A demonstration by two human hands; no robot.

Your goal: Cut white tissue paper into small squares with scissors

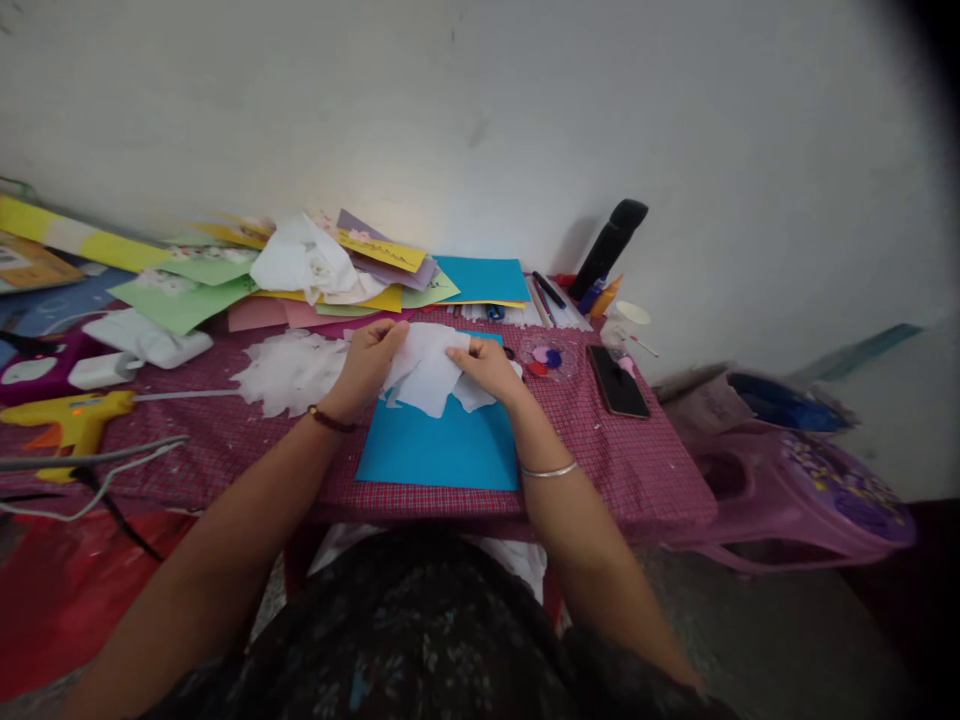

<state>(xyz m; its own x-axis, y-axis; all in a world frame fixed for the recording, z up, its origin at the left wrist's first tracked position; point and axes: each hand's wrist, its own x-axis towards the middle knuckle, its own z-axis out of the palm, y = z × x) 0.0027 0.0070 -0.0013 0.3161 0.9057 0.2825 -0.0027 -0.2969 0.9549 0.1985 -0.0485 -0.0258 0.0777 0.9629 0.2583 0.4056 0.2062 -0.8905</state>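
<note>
Between both hands I hold a piece of thin white paper (pixel 429 372), loose and uneven at its lower edges. My left hand (pixel 373 358) pinches its upper left side. On the right, my right hand (pixel 487 366) grips the other side, thumb on top. Beneath the hands lies a blue sheet of card (pixel 439 452), partly covered by the white paper. A heap of torn white scraps (pixel 289 370) rests to the left of my left hand. Just right of my right hand is a clear palette (pixel 546 358) with spots of red, blue and pink.
A yellow glue gun (pixel 71 425) lies at the left, with cables near it. Coloured cards (pixel 187 285) and crumpled white tissue (pixel 304 258) pile up along the wall. A phone (pixel 618 382) and a black bottle (pixel 609 248) are on the right; a pink stool (pixel 795 510) stands beyond the table.
</note>
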